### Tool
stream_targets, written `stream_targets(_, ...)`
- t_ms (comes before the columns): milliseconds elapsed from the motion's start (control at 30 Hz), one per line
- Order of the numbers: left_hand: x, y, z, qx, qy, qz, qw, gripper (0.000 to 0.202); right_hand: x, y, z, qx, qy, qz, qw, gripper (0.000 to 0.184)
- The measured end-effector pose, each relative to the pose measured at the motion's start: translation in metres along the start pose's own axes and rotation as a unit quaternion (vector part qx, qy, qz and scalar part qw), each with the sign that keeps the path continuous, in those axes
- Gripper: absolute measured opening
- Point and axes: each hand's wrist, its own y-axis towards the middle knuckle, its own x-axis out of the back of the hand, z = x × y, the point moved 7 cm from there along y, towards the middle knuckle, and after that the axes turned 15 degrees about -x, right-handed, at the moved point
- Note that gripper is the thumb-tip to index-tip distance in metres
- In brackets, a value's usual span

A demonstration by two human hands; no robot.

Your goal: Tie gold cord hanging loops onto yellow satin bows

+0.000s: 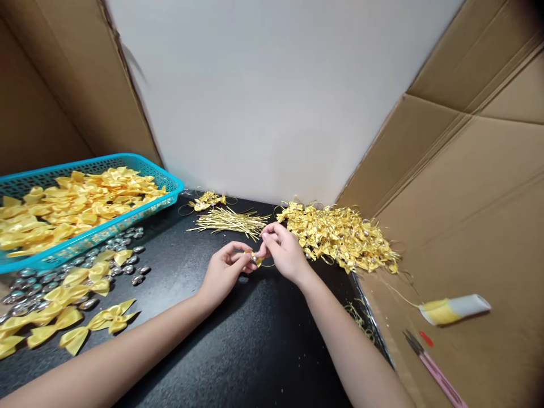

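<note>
A small yellow ribbon bow point(258, 261) with a shiny silver bead is pinched between the thumb and fingers of my left hand point(225, 269). Just right of it, my right hand point(285, 252) is closed in a pinch on a thin gold cord point(267, 264), which curves out from the bow beneath the palm. The fingertips hide most of the cord's end. Right behind both hands lies a bundle of cut gold cords point(227, 221).
Bows with beads and cords form a heap point(340, 232) at the right; a smaller cluster point(207, 200) lies behind. At left are a blue basket point(181, 186) of bows, silver beads point(130, 269) and loose bows point(113, 317). Pink-handled scissors point(440, 374) and a cord-trailing tube point(454, 309) lie on cardboard.
</note>
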Motion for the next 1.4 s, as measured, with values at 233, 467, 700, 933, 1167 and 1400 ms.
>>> stream_targets(233,0.001,0.001,0.001,0.019,-0.012,0.001,1.0,0.039,-0.004,0.002,-0.006,-0.025,0.023,0.031,0.999,0.017)
stream_targets(467,-0.009,0.001,-0.001,0.004,0.026,0.089,0.996,0.034,0.042,0.007,0.014,-0.043,0.16,-0.023,0.986,0.016)
stream_targets(700,-0.033,-0.015,-0.016,-0.107,0.138,0.287,0.942,0.017,0.125,-0.009,0.041,0.042,0.27,-0.168,0.947,0.012)
stream_targets(933,-0.062,-0.049,-0.042,-0.337,0.227,0.492,0.77,0.018,0.184,-0.019,0.041,0.069,0.277,-0.245,0.927,0.016)
stream_targets(1167,-0.07,-0.068,-0.052,-0.506,0.366,0.475,0.62,0.027,0.185,-0.012,0.034,0.072,0.272,-0.236,0.93,0.018)
stream_targets(1400,-0.074,-0.08,-0.045,-0.505,0.395,0.492,0.589,0.026,0.152,0.011,0.021,-0.007,0.263,-0.177,0.948,0.013)
